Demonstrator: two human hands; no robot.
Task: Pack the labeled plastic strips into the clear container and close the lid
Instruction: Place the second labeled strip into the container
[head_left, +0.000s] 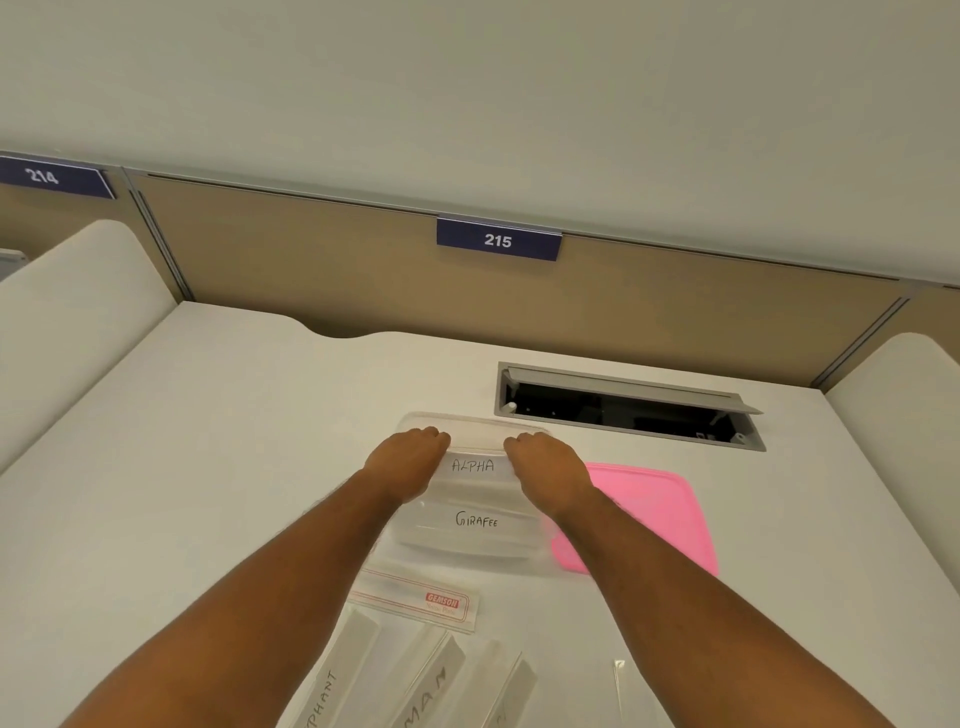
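A clear container (470, 551) sits on the white desk in front of me. Inside it lie two strips: one labeled ALPHA (474, 466) toward the far side and one labeled GIRAFEE (476, 519) nearer me. My left hand (410, 462) and my right hand (548, 467) each hold an end of the ALPHA strip, fingers curled down over it inside the container. The pink lid (654, 514) lies flat on the desk, just right of the container. Three more labeled strips (431, 686) lie near the desk's front edge.
An empty clear packet with a red GEMSON label (415, 600) lies between the container and the loose strips. An open cable hatch (628, 405) is sunk in the desk behind the container. White side dividers and a tan back panel bound the desk.
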